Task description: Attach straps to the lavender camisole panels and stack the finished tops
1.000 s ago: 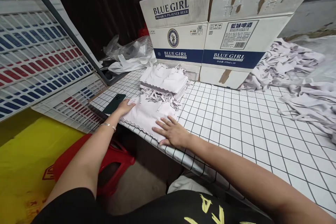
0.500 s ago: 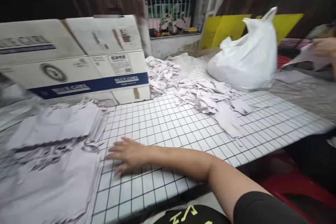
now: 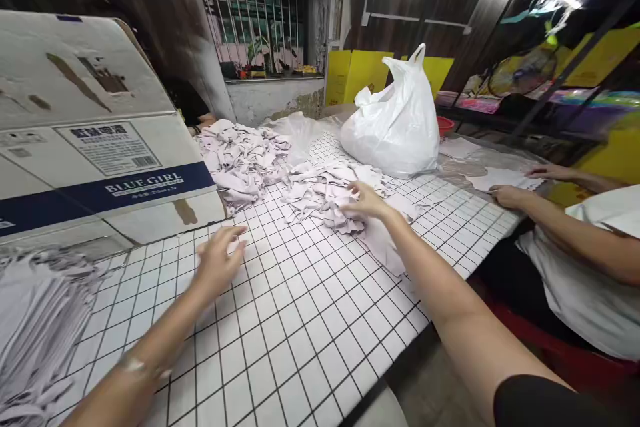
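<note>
My right hand (image 3: 367, 202) is over a loose heap of pale lilac fabric pieces (image 3: 325, 188), its fingers bent and apart. Whether its fingertips touch the cloth I cannot tell. My left hand (image 3: 220, 259) hovers near the box, with nothing in it and its fingers curved and apart. Stacked pieces of the same fabric (image 3: 40, 320) lie at the left edge, partly cut off. A larger crumpled heap (image 3: 245, 153) sits farther back beside the box.
A cardboard box (image 3: 150, 207) stands at left on the checked tabletop (image 3: 280, 320). A full white plastic bag (image 3: 395, 120) stands behind the heap. At right, a co-worker's hands (image 3: 515, 197) rest on a pale fabric piece. Another person is partly hidden behind the box.
The view has swung right. My right hand has gone from beside the fabric stacks to the loose heap. My left hand has come into view. The co-worker's hands are now lower, at the table.
</note>
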A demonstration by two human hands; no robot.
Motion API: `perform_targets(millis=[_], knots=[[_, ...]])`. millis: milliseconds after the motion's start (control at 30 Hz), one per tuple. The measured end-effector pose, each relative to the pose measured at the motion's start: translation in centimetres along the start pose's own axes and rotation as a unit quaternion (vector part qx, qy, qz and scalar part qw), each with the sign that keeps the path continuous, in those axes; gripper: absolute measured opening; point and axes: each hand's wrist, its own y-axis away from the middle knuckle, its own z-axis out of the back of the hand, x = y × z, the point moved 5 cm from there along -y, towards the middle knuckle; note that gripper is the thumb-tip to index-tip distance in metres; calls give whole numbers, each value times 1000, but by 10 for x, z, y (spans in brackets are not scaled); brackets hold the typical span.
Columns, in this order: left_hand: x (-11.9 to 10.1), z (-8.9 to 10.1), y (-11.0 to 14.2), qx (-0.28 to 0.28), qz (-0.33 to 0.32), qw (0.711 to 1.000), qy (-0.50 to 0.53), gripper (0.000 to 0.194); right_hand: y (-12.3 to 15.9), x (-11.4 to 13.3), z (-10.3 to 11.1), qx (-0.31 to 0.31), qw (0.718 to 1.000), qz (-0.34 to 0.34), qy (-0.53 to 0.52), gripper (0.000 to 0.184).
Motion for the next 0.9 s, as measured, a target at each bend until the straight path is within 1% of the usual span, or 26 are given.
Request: perform_targets(millis=[33, 67, 100, 133, 200, 267, 333, 367, 400, 433, 467, 500, 533, 600, 633, 667, 700, 767, 800, 833, 867, 900], knots=[[-18, -24, -9, 35, -10, 998, 41, 31, 4, -2, -6, 33, 999, 3, 4, 35], [-35, -45, -16, 65, -20, 994, 86, 30, 6, -3, -11, 44, 999, -3, 8, 29], [-50, -62, -21, 86, -24, 987, 134, 31, 7, -3, -12, 39, 999, -13, 8, 23], [-63, -76, -25, 98, -24, 979, 177, 31, 6, 1, -11, 29, 999, -20, 5, 21], [-85, -93, -32, 85, -5, 965, 250, 32, 3, 21, -5, 6, 1000, -1, -26, 22], [-101, -101, -41, 41, 27, 951, 305, 42, 2, 59, 6, 0, 993, 59, -98, 23], [-115, -99, -51, 3, 51, 935, 351, 61, 7, 107, 19, 24, 976, 132, -171, 21], [-119, -95, -56, -6, 63, 924, 378, 66, 12, 129, 26, 45, 968, 160, -190, 20], [-121, -88, -59, -8, 75, 911, 406, 64, 18, 149, 33, 68, 964, 175, -190, 18], [-120, -78, -59, -9, 83, 897, 433, 57, 24, 164, 40, 87, 963, 181, -178, 18], [-114, -64, -56, -13, 91, 886, 455, 47, 30, 173, 46, 95, 967, 177, -158, 17], [-105, -47, -49, -24, 102, 877, 468, 37, 37, 177, 52, 92, 973, 168, -131, 16], [-93, -29, -38, -37, 116, 874, 471, 29, 45, 176, 57, 76, 979, 159, -99, 16], [-60, 5, -4, -46, 159, 883, 439, 20, 64, 162, 56, 36, 987, 155, -18, 21], [-43, 18, 17, -29, 186, 893, 409, 17, 76, 151, 49, 40, 986, 160, 23, 24], [-26, 26, 40, 2, 216, 904, 368, 14, 90, 139, 35, 77, 981, 165, 60, 27], [-10, 31, 63, 42, 243, 916, 317, 13, 106, 126, 16, 149, 971, 166, 86, 31], [17, 32, 107, 114, 280, 933, 194, 10, 143, 102, -25, 329, 928, 147, 100, 39], [27, 31, 125, 135, 289, 938, 135, 9, 159, 95, -43, 393, 906, 133, 89, 43], [35, 30, 139, 144, 292, 942, 86, 9, 171, 93, -57, 423, 895, 121, 70, 44], [40, 28, 150, 143, 291, 945, 49, 11, 179, 96, -68, 423, 898, 115, 47, 43], [42, 26, 156, 134, 286, 948, 29, 14, 183, 103, -77, 401, 908, 116, 23, 41]])
